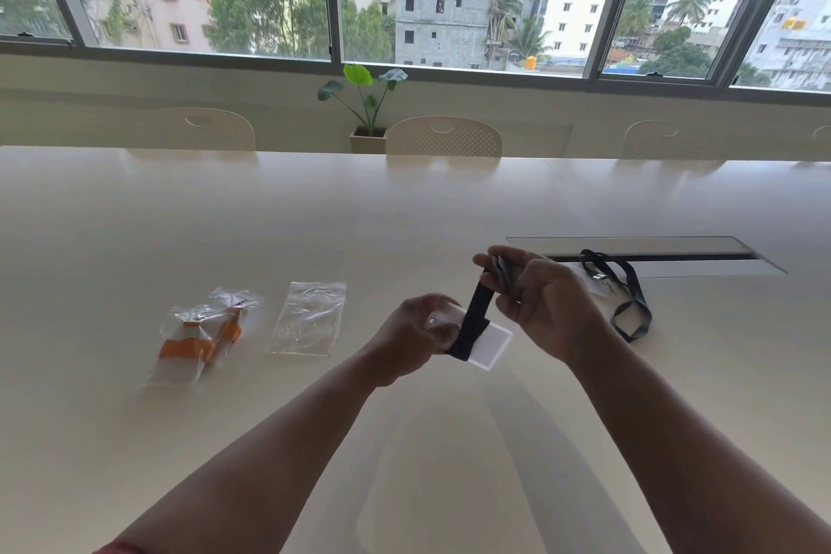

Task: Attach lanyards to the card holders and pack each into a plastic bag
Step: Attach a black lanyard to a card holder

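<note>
- Head view: both bare forearms reach in over a pale table (270, 238), hands meet above it, right of centre.
- Left hand (416, 335) grips a clear card holder (488, 344) with a white insert; fingers curled round its near-left end, holder tilted, off the table.
- A small metal clip (431, 319) shows at the left fingertips, detail too blurred to say if it is latched.
- Black lanyard (472, 324) wraps across the holder just right of the left grip and runs up to the right hand.
- Right hand (537, 299) sits up and right of the left hand, fingers curled, pinching the upper end of that strap.
- Second black lanyard (629, 301) lies loose on the table right of the right hand, its metal hook near a second card holder (589, 283), mostly hidden behind the hand.
- Empty plastic bag (308, 319) lies flat well left of the left grip.
- Further left, two packed bags (202, 333) with orange lanyards inside, touching or overlapping each other.
- Behind the right hand, a cable hatch (652, 254) set in the table.
- Far side: chairs (443, 137), potted plant (368, 103), windows (449, 14) onto buildings.
</note>
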A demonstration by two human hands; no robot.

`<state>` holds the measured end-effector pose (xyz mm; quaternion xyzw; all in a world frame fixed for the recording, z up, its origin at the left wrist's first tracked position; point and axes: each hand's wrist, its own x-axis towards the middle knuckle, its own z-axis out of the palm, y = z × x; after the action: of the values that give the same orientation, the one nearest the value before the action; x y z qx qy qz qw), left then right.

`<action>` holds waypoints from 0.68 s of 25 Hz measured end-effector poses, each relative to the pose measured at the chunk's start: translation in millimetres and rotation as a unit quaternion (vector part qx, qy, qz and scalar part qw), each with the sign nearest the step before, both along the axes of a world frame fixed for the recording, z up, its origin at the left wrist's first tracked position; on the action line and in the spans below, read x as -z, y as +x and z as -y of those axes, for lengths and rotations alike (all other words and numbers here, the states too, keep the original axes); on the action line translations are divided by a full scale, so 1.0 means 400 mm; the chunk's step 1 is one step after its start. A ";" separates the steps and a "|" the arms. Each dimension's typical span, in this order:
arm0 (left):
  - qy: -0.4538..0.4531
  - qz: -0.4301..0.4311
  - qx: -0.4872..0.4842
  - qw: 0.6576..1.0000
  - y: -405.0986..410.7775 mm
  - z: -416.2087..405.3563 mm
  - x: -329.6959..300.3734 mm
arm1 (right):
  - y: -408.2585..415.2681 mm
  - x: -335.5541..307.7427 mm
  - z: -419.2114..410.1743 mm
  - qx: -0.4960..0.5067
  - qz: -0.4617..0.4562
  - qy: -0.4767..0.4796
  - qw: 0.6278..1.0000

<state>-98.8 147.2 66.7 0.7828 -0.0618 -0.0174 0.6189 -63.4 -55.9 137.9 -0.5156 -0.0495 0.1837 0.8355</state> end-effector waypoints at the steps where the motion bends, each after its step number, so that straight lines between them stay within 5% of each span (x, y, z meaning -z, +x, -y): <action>1: -0.045 -0.018 0.024 0.999 -0.003 -0.003 -0.007 | 0.007 0.001 0.011 0.001 0.005 -0.030 1.000; 6: -0.167 -0.067 0.093 0.979 -0.014 -0.009 -0.031 | 0.023 0.030 0.032 -0.005 -0.019 -0.181 0.983; 12: -0.255 -0.072 0.125 0.956 -0.014 0.019 -0.067 | 0.010 0.091 0.019 0.071 -0.148 -0.221 0.961; 17: -0.308 -0.056 0.065 0.948 0.001 0.030 -0.072 | -0.029 0.122 -0.002 -0.020 -0.174 -0.222 0.959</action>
<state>-98.4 135.1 95.4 0.5462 -0.0804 -0.0815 0.8298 -74.9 -55.0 89.0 -0.6471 0.1279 0.2936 0.6918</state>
